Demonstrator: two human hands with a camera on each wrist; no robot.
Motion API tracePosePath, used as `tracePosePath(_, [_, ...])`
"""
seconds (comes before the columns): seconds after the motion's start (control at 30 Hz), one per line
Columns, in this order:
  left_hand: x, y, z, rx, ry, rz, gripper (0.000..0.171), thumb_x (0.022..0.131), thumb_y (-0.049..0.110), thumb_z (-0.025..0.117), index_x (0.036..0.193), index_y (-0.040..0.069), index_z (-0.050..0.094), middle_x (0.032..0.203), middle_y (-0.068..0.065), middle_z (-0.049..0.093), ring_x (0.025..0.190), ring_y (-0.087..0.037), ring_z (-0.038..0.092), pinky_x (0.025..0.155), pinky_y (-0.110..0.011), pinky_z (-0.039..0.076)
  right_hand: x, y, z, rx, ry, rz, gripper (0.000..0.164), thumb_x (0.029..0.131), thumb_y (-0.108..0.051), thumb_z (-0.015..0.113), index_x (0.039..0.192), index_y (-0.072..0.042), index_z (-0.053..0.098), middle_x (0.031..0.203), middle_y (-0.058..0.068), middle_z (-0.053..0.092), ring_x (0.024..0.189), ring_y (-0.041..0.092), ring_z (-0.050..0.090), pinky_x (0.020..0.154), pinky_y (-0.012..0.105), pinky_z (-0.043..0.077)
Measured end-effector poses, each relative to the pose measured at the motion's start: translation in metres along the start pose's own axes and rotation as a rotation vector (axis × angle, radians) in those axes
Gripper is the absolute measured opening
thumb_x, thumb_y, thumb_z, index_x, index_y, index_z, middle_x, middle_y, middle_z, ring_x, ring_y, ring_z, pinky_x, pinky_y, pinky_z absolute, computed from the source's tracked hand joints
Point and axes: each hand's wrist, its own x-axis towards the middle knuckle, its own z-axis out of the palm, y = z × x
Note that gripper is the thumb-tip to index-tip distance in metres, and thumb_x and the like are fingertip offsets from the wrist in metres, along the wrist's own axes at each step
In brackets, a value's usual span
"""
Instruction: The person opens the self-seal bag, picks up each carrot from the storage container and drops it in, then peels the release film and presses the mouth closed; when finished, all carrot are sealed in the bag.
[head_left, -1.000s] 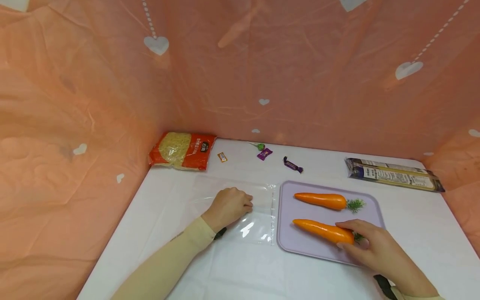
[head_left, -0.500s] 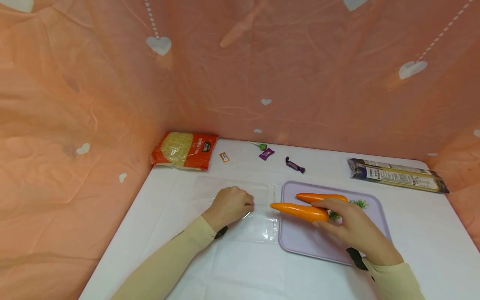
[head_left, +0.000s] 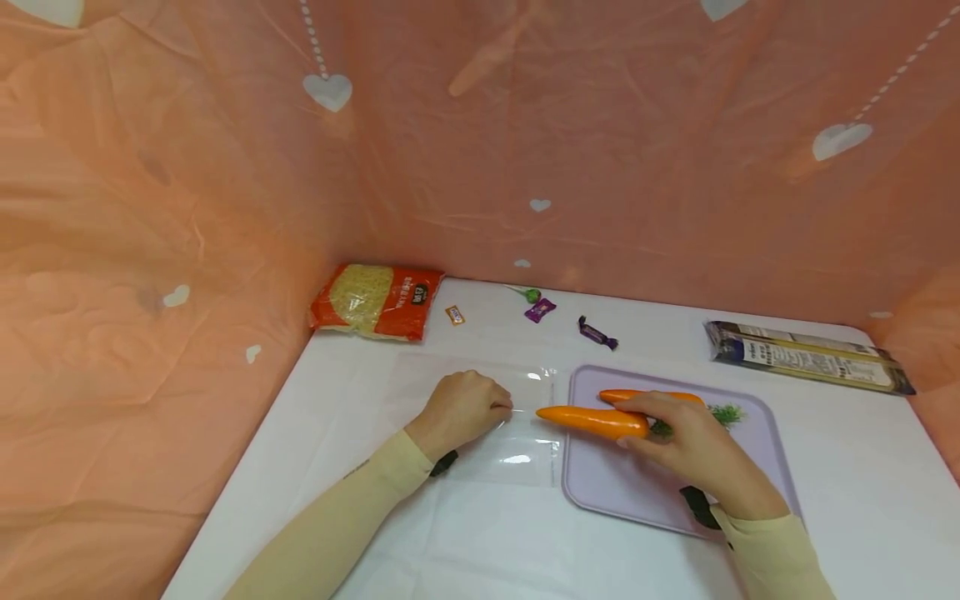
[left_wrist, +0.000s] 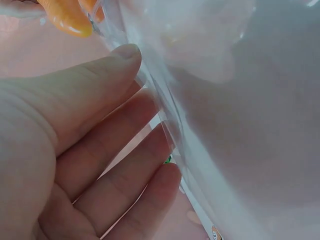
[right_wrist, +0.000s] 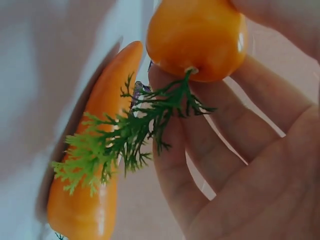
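Observation:
In the head view, my right hand (head_left: 690,446) grips an orange carrot (head_left: 596,422) by its thick, leafy end. The carrot is raised over the left edge of a lilac tray (head_left: 618,496), its tip over the mouth of a clear plastic bag (head_left: 517,468). A second carrot (head_left: 618,395) lies on the tray, partly hidden by that hand. Green leaves (right_wrist: 155,115) hang from the gripped carrot in the right wrist view. My left hand (head_left: 461,408) lies over the bag's middle. The left wrist view shows its thumb (left_wrist: 112,62) and fingers pinching the plastic film.
A red noodle bag (head_left: 378,302) lies at the back left. Along the back are a small orange packet (head_left: 455,315), a green lollipop (head_left: 532,295), a purple sweet (head_left: 540,311) and a dark wrapped sweet (head_left: 597,333). A long dark packet (head_left: 810,358) lies back right.
My right hand has lifted the nearer carrot from the tray and carried it left, its tip reaching over the bag's edge. The left hand has stayed on the bag.

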Motion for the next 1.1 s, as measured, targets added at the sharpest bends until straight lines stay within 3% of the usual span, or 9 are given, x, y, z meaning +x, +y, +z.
tracePosePath(0.3, [-0.0031,-0.0026,-0.0014,-0.053,0.032,-0.015,0.012,0.092,0.025,0.075,0.101,0.021,0.083,0.097,0.009,0.079,0.093,-0.01,0.073,0.086,-0.03,0.058,0.0005,0.0018,0.0021,0.002,-0.014,0.01,0.046,0.078,-0.025,0.088,0.122,-0.028,0.073,0.125,-0.012,0.071,0.103,0.008,0.067,0.089,0.036,0.056])
tracePosePath(0.67, [-0.0012,-0.0027,-0.0032,-0.086,0.026,-0.006,0.013,0.093,0.025,0.074,0.103,0.021,0.082,0.098,0.007,0.079,0.093,-0.011,0.073,0.089,-0.031,0.058,-0.0012,0.0041,0.0017,0.005,-0.037,0.055,0.047,0.079,-0.026,0.087,0.123,-0.028,0.073,0.124,-0.012,0.071,0.102,0.008,0.066,0.088,0.039,0.057])
tracePosePath(0.97, [-0.0007,-0.0053,-0.0071,-0.082,0.099,0.055,0.013,0.091,0.025,0.076,0.101,0.019,0.083,0.094,0.007,0.079,0.09,-0.011,0.074,0.086,-0.03,0.059,0.0016,0.0036,0.0064,0.01,0.006,0.014,0.047,0.08,-0.032,0.087,0.124,-0.031,0.072,0.126,-0.013,0.07,0.11,0.009,0.067,0.095,0.028,0.051])
tracePosePath(1.1, [0.0,-0.0053,-0.0084,-0.08,0.112,0.069,0.014,0.091,0.025,0.077,0.101,0.018,0.082,0.094,0.006,0.079,0.091,-0.011,0.074,0.086,-0.031,0.059,0.0014,0.0009,0.0074,0.015,0.002,0.046,0.047,0.081,-0.037,0.085,0.125,-0.033,0.071,0.127,-0.011,0.07,0.111,0.011,0.066,0.095,0.033,0.05])
